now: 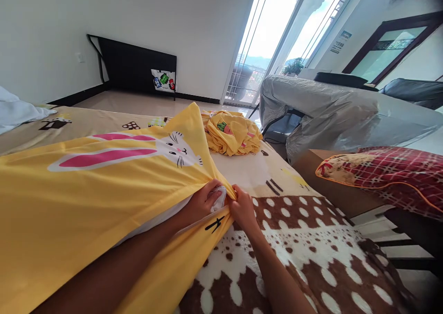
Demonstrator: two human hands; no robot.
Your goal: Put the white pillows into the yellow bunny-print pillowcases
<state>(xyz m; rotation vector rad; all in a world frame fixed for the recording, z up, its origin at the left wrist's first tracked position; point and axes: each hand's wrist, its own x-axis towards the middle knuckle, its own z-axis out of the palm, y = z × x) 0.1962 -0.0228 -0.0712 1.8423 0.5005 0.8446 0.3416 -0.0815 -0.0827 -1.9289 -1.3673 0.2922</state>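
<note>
A yellow duvet cover [114, 189] printed with a white rabbit is spread across the bed and pulled taut toward its corner. Its open edge gapes along my left forearm, with white fabric [218, 198] showing inside. My left hand [204, 198] reaches in at the opening, its fingers closed on that white fabric. Right beside it, my right hand [242, 207] grips the bunched yellow edge of the cover. How far the white fabric extends within the cover is hidden.
A crumpled yellow cloth [233, 132] with a carrot print lies beyond my hands. A brown and white blanket [277, 245] covers the near bed. At right are a red plaid quilt [391, 175] on a cardboard box [339, 201] and plastic-wrapped furniture [332, 106].
</note>
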